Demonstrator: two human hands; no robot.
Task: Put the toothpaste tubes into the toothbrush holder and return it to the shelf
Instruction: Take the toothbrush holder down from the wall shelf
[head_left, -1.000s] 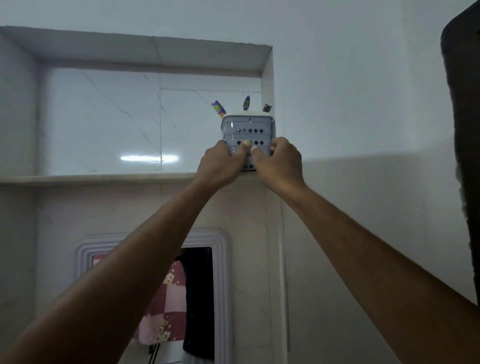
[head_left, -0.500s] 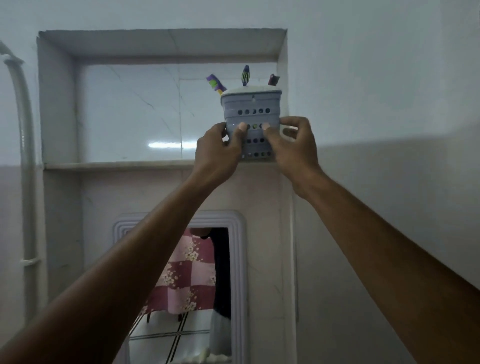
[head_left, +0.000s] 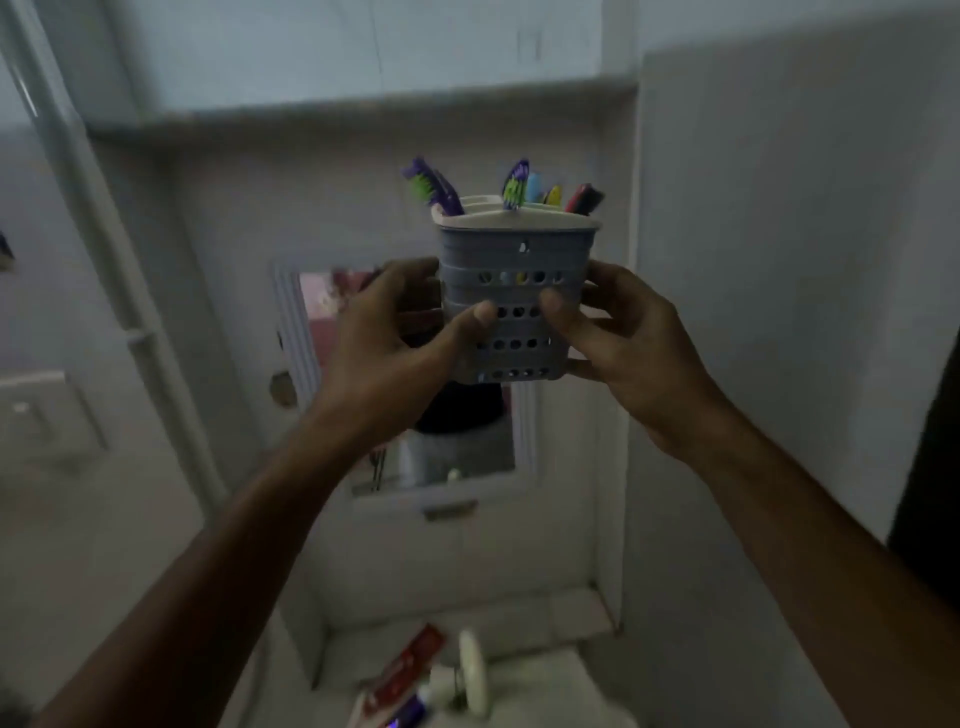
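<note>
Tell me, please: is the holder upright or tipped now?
Upright. The holder is held level between the left hand and right hand, its white rim on top and the toothbrushes pointing up.

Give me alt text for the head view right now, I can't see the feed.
Both hands, left hand and right hand, hold a grey perforated toothbrush holder upright in mid-air, toothbrushes sticking out. Toothpaste tubes lie below by the sink.

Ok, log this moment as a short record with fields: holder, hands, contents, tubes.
holder: grey perforated toothbrush holder, upright, held in the air below the shelf
left hand: grips the holder's left side
right hand: grips its right side
contents: toothbrushes stick out on top
toothpaste tubes: lying below, not in the holder
</note>
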